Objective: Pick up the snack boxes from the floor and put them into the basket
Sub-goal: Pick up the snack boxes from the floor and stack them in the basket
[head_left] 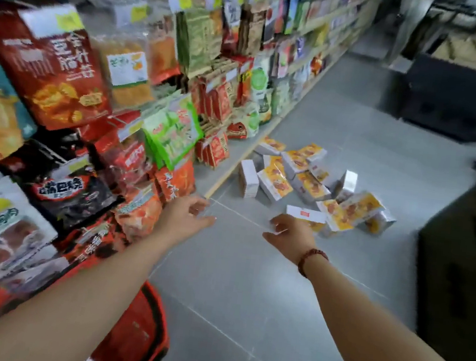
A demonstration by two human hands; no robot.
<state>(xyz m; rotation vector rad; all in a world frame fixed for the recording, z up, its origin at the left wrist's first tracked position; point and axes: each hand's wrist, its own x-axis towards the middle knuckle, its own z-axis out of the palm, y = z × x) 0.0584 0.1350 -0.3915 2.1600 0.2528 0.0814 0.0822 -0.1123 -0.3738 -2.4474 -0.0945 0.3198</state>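
Reaching toward boxes [315, 184] scattered on floor [247, 287]
Left hand [188, 217] open, empty; right hand [291, 237] open, empty, near boxes; red basket [135, 333] under left arm

Glossy cardboard snack boxes [306, 183] lie on a smooth, matt grey tiled floor [247, 287], beside shiny plastic-film snack bags [57, 71] and a red plastic basket [135, 333].

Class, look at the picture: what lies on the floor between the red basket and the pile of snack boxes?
Only bare grey floor, shown in the head view.
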